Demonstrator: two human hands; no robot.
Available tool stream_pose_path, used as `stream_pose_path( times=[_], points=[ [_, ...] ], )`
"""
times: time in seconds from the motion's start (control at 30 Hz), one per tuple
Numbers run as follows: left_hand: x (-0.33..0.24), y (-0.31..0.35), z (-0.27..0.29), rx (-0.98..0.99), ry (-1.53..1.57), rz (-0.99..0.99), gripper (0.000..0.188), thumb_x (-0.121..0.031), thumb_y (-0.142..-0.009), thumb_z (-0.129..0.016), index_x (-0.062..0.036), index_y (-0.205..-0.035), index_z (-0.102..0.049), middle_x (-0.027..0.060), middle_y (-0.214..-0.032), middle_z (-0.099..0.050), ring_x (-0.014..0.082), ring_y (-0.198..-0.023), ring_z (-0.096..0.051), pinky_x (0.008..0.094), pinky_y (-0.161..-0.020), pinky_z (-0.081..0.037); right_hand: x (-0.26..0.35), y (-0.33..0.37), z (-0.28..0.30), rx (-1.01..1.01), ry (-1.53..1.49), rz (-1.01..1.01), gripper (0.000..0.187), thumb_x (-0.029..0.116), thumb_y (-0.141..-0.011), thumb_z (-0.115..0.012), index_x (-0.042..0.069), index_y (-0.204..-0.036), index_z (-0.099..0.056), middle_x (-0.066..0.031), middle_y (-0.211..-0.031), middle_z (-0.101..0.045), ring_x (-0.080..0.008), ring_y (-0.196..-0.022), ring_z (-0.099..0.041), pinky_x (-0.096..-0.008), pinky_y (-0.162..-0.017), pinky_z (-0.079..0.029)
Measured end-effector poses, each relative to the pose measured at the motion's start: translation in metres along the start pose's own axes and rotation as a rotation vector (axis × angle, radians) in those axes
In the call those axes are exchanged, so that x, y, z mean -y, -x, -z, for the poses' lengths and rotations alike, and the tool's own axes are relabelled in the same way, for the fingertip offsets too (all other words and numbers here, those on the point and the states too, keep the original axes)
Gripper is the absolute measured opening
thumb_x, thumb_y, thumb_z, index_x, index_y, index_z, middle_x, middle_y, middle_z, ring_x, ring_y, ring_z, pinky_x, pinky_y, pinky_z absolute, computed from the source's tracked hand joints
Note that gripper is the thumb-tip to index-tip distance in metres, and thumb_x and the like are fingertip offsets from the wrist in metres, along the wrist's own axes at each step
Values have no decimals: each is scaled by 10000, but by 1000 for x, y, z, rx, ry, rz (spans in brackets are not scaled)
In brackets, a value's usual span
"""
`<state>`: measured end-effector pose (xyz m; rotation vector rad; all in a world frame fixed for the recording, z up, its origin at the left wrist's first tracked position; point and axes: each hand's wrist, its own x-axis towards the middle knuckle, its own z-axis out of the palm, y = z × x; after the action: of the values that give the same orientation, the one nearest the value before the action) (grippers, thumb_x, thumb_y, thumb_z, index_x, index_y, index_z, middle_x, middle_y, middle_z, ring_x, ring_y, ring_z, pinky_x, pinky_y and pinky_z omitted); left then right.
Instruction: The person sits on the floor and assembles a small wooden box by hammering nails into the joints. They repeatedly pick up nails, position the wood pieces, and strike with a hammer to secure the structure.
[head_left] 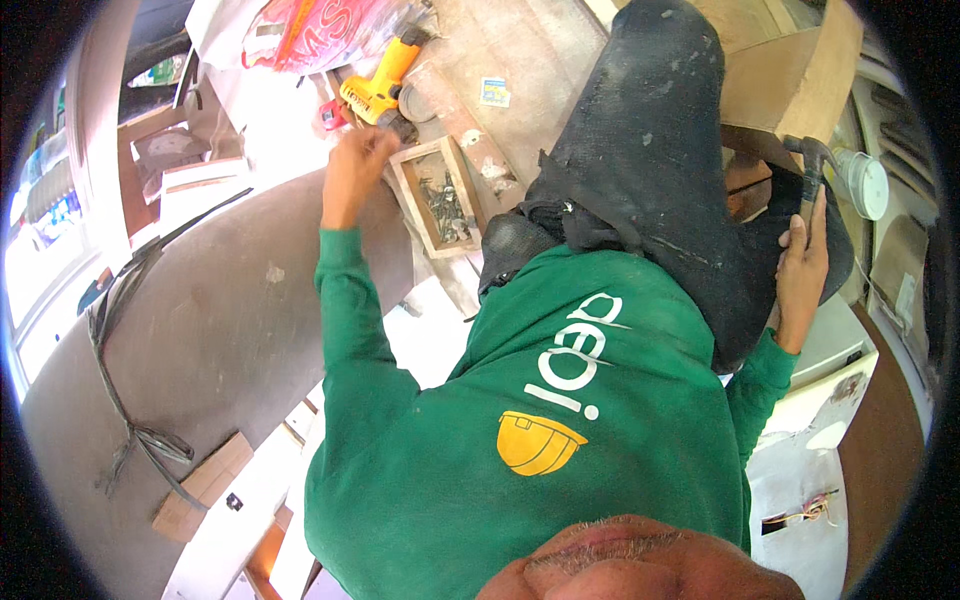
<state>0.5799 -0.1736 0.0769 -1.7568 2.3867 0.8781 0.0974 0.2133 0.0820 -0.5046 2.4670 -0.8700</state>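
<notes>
My right hand (803, 262) is closed round the handle of a hammer (812, 170), held upright beside my right leg with its metal head at the top. Out at the left, my left hand (358, 168) is raised with its fingers curled together. Whatever it may pinch is too small and blurred to make out. Just right of that hand lies a shallow wooden box (411, 207) with a pile of small metal fasteners (442, 205), which look like nails or screws.
Beyond the box lie a yellow-and-black power drill (378, 88), a small red object (331, 115), a grey disc (416, 103) and a pink plastic bag (325, 30). A brown curved panel (250, 290) with a loose cable (118, 390) fills the left. A white bucket (866, 186) stands at the right.
</notes>
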Motion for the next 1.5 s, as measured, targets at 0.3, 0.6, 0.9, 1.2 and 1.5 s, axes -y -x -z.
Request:
stream_pose_path(
  times=[0.3, 0.6, 0.9, 1.2, 1.5],
  points=[
    [38, 72, -83, -185, -110, -107, 192, -224, -989, -786, -82, -1104, -844, 146, -1034, -728, 347, -958, -719, 447, -871, -574, 3, -1, 3, 31, -33, -38, 585, 212, -1175, -568, 286, -1739, -431, 20, -852, -550, -53, -652, -439, -234, -570, -396],
    [13, 62, -116, -164, -136, -143, 202, -239, -995, -755, -88, -1098, -841, 138, -1061, -732, 373, -1020, -726, 473, -898, -582, -3, 1, 2, 39, -82, -47, 586, 280, -1177, -568, 275, -1745, -421, 14, -853, -566, -53, -647, -453, -228, -570, -391],
    [29, 48, -129, -128, -116, -4, 217, -224, -970, -753, -44, -1076, -811, 156, -1027, -718, 379, -956, -739, 475, -852, -585, -16, -2, 1, 37, -163, 1, 602, 320, -1177, -573, 243, -1750, -407, 18, -856, -573, -50, -623, -445, -237, -536, -378],
    [24, 40, -78, 183, 1053, 509, 141, -185, -1051, -743, -71, -1133, -734, -20, -981, -714, 107, -775, -673, 277, -680, -536, -14, -3, 3, 45, -180, -65, 604, 333, -1176, -573, 280, -1752, -398, 16, -847, -593, -44, -571, -459, -237, -487, -382],
    [-3, 34, -61, 373, 1607, 432, 188, -138, -1083, -689, -64, -1256, -692, 80, -1181, -737, 235, -1023, -720, 285, -785, -622, -15, -6, 5, 67, -210, -62, 603, 347, -1174, -573, 269, -1748, -408, 25, -839, -574, -38, -568, -446, -222, -482, -364]
  ],
)
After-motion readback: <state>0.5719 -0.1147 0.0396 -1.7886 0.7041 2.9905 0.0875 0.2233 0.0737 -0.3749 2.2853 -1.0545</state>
